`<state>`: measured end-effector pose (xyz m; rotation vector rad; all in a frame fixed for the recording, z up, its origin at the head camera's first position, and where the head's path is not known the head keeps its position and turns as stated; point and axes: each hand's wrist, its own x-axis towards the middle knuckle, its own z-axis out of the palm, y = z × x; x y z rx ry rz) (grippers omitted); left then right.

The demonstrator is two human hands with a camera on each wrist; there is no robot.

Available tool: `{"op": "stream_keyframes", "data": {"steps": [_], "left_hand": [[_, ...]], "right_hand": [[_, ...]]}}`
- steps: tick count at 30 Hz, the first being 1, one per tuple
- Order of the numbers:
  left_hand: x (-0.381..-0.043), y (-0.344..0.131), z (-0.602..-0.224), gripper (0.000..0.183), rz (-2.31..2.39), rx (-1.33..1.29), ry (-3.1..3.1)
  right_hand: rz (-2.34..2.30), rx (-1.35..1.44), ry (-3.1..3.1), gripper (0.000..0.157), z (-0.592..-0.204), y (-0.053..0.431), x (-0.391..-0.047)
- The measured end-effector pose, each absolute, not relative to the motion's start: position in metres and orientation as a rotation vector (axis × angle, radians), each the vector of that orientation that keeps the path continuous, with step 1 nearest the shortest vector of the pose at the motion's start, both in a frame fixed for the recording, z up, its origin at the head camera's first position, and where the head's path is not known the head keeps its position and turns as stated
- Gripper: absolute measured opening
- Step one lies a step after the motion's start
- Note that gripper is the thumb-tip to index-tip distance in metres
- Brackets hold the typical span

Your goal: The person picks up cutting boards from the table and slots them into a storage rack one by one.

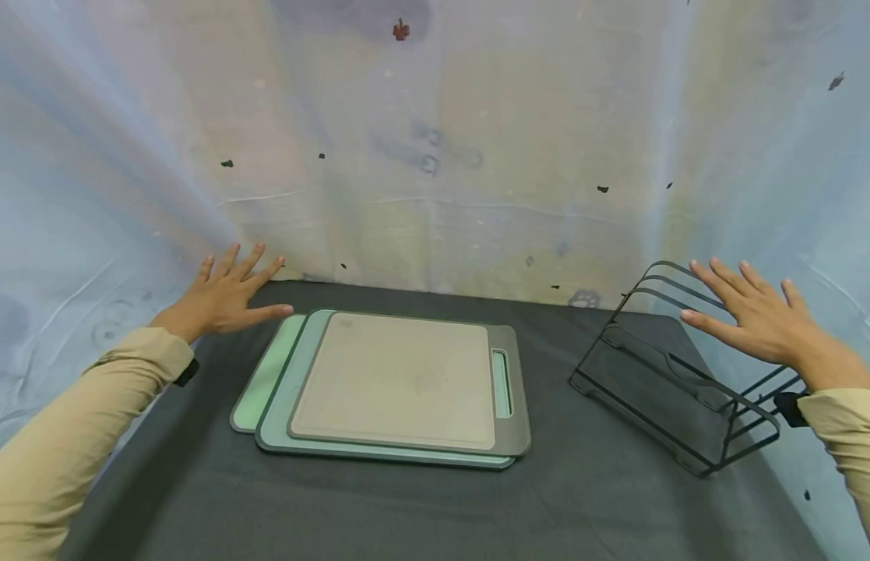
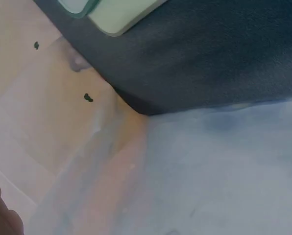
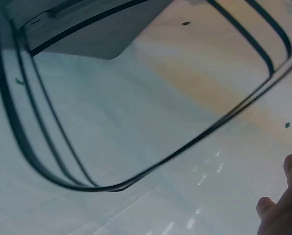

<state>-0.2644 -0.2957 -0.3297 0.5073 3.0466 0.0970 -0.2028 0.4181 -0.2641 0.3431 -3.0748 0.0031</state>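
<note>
Three cutting boards lie stacked flat and slightly fanned in the middle of the table. On top is a beige cutting board (image 1: 406, 382) with a grey slotted handle end; a blue-green cutting board (image 1: 294, 413) and a light green cutting board (image 1: 266, 382) show beneath it. My left hand (image 1: 227, 296) is spread with straight fingers above the table's far left corner, nearest the light green board. At the right stands a black wire rack (image 1: 645, 425). Fingers spread, my right hand (image 1: 764, 323) hovers beside the rack and overlaps its far side in the head view, holding nothing.
A dark grey cloth covers the table (image 1: 378, 514). Behind it and along both sides hangs a pale patterned curtain (image 1: 477, 156), close to the table's edges. The rack's wire loops (image 3: 185, 147) rise near my right wrist.
</note>
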Motion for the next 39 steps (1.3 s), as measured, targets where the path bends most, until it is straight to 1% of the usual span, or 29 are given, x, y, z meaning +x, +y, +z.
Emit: {"op": "stream_keyframes", "data": {"steps": [9,15,19,23,28,35,39], "left_hand": [[-0.262,-0.293,-0.317,0.091,0.149,0.504,3.107],[-0.259,-0.293,-0.313,0.091,0.241,0.519,3.147],[-0.254,-0.294,-0.312,0.089,0.365,0.516,3.16],[-0.247,-0.293,-0.309,0.086,0.546,0.534,3.148],[-0.236,-0.287,-0.309,0.082,0.835,0.513,3.074],[-0.224,-0.281,-0.313,0.079,1.097,0.389,3.04],[-0.219,-0.276,-0.318,0.079,1.247,0.37,3.038]], "right_hand": [[0.114,0.458,-3.023,0.08,-0.254,0.406,-0.198],[0.281,0.519,-2.936,0.08,-0.254,0.398,-0.19],[0.467,0.555,-2.891,0.081,-0.253,0.392,-0.185],[0.659,0.534,-2.834,0.079,-0.254,0.384,-0.18],[0.821,0.506,-2.668,0.077,-0.263,0.369,-0.171],[1.004,0.48,-2.511,0.07,-0.28,0.344,-0.162],[1.067,0.475,-2.446,0.064,-0.288,0.332,-0.16]]}}
